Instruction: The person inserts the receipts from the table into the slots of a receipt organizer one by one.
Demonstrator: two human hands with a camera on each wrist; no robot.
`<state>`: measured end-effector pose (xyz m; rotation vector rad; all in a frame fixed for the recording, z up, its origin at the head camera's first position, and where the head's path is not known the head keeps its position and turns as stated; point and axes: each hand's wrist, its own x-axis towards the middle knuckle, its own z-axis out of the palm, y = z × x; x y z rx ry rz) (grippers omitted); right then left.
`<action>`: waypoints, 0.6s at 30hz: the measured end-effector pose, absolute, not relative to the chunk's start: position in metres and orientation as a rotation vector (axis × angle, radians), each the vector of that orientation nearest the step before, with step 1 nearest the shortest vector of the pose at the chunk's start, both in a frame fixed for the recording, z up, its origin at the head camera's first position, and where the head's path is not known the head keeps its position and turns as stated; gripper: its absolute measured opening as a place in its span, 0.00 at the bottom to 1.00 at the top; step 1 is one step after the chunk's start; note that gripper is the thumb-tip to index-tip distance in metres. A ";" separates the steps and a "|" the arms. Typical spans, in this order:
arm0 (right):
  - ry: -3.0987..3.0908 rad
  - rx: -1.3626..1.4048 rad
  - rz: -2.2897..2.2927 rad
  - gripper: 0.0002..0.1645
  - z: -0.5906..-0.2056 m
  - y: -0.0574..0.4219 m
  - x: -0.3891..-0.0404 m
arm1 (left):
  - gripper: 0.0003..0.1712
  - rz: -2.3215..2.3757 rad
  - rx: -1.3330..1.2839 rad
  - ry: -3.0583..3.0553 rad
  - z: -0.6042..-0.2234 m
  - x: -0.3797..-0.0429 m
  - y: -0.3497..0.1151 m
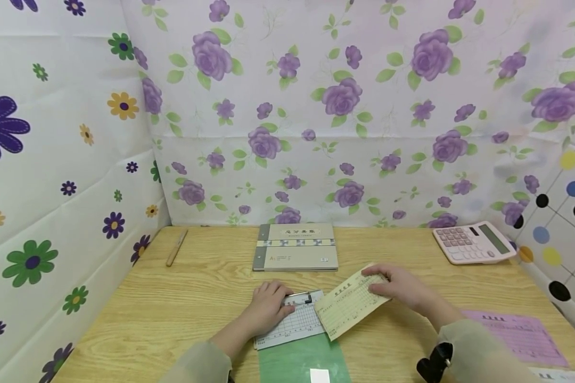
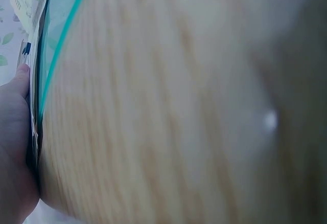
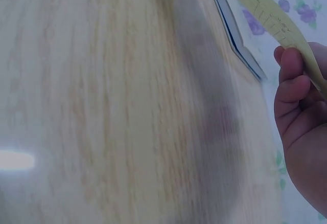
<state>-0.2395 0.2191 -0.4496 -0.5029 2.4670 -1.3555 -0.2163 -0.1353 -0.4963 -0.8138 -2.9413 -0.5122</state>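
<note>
A white gridded form (image 1: 297, 323) lies on a green see-through clipboard (image 1: 292, 359), below a metal clip (image 1: 308, 299). My left hand (image 1: 268, 307) rests on the form's left side beside the clip, its thumb lying over the paper. In the left wrist view that hand (image 2: 15, 132) shows at the left border along the stack's edge. My right hand (image 1: 400, 287) pinches a yellow printed form (image 1: 348, 306) by its upper right corner. The slip is raised and tilted, its lower left part overlapping the white form. In the right wrist view the yellow form (image 3: 265, 14) bends between thumb and fingers.
A ledger book (image 1: 297, 258) lies at the back middle, and a wooden-handled tool (image 1: 174, 252) at the back left. A pink calculator (image 1: 474, 243) sits back right. Near my right forearm are a purple form (image 1: 522, 335) and a white sheet (image 1: 563, 375). Patterned cloth surrounds the wooden table (image 1: 172, 314).
</note>
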 end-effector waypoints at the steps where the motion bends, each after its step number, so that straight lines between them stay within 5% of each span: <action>1: 2.460 -0.515 -1.352 0.27 -0.450 0.217 -0.239 | 0.23 -0.512 -0.815 -2.940 -0.496 -0.216 -0.135; 18: 2.351 -0.606 -1.273 0.22 -0.459 0.171 -0.227 | 0.23 -0.526 -0.813 -2.944 -0.494 -0.215 -0.133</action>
